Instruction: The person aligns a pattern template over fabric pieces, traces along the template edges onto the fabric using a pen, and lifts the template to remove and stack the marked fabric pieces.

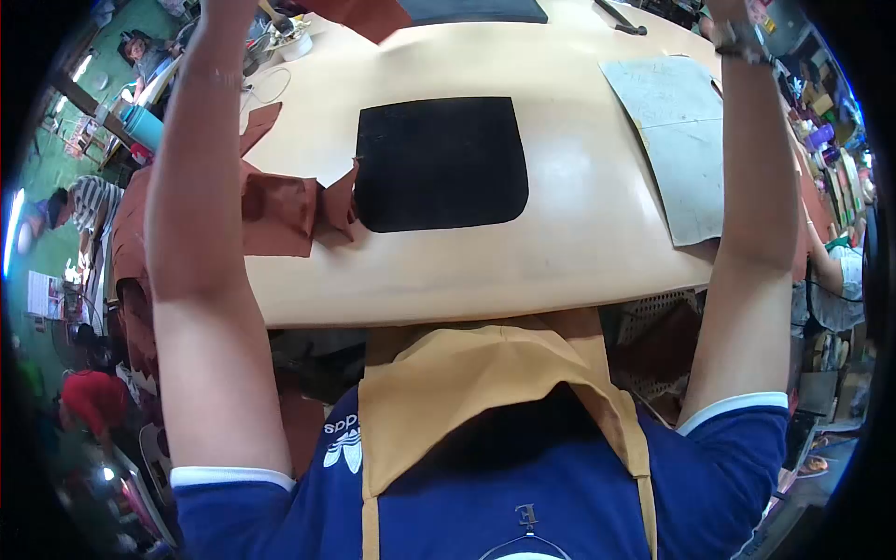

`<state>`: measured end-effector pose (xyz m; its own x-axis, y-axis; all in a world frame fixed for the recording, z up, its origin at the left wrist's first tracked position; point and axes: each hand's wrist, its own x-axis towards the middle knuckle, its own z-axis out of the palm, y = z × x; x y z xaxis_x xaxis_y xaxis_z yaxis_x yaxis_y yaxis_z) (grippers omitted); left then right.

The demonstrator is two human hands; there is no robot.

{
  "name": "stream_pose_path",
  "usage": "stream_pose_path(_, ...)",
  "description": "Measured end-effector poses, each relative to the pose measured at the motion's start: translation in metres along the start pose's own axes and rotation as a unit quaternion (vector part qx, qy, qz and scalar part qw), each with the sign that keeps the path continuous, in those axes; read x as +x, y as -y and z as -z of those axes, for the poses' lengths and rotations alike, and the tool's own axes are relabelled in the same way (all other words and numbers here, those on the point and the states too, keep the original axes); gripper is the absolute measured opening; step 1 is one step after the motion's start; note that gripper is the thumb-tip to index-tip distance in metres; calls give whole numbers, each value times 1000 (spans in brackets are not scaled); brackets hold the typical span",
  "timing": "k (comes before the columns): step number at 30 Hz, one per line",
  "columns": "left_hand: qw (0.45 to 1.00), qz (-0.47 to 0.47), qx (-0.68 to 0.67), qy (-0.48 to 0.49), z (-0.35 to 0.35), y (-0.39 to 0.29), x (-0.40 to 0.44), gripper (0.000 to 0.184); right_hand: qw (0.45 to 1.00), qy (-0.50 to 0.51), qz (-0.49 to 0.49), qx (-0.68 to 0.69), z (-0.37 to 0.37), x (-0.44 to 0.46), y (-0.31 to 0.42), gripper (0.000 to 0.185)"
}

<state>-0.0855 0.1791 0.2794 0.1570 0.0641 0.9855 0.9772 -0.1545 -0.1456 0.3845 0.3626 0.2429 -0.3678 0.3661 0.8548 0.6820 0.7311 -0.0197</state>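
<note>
A black flat piece with rounded lower corners [442, 163] lies on the pale table [448, 275]. Both my arms reach forward past it. My left forearm runs off the top edge, so that hand is out of view; a reddish-brown piece [369, 17] lies or hangs to the right of it. Of my right hand [728, 11] only the base shows at the top edge, above a wristband, with its fingers cut off. A light grey-green sheet [681, 140] lies beside my right forearm. Crumpled reddish-brown material [280, 205] lies by my left forearm.
A dark panel [476, 10] lies at the table's far edge, with a dark tool [621, 19] to its right. A white container [294, 45] and a thin cord are at the far left. Other people are at both sides, including one in red [93, 401].
</note>
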Motion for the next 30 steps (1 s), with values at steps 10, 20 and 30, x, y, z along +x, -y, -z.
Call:
stream_pose_path(10, 855, 281, -221, 376, 93, -170, -276, 17, 921, 172, -146, 318, -13, -241, 85, 21)
stream_pose_path(20, 822, 209, -151, 509, 184, -216, -270, 12, 949, 243, -104, 171, 61, -326, 139, 34)
stream_pose_path(30, 819, 229, -104, 516, 215, -219, -266, 28, 943, 252, -120, 183, 98, -346, 149, 26)
